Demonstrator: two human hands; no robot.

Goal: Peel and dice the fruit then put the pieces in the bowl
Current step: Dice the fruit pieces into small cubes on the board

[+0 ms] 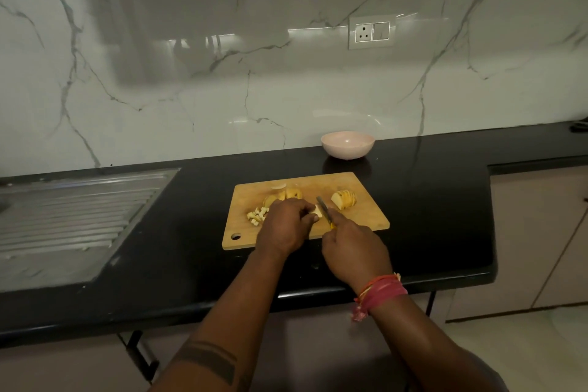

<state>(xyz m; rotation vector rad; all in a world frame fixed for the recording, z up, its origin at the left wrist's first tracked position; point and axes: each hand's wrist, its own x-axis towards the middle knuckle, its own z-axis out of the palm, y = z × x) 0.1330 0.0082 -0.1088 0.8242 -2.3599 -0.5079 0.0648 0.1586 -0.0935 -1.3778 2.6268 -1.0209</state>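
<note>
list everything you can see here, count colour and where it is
cutting board: one, light wood, on the black counter
fruit piece being cut: one, pale, on the board between the hands
sliced fruit wedges: two clusters, yellow, one at the board's right rear, one at centre rear
diced pieces: small pile, pale, board's left side
knife: one, dark blade, yellow handle
bowl: one, pink, behind the board near the wall
sink drainboard: one, steel, left
wall socket: one, white, marble backsplash
left hand: holds the fruit piece
right hand: grips the knife, pink-orange thread on wrist
</note>
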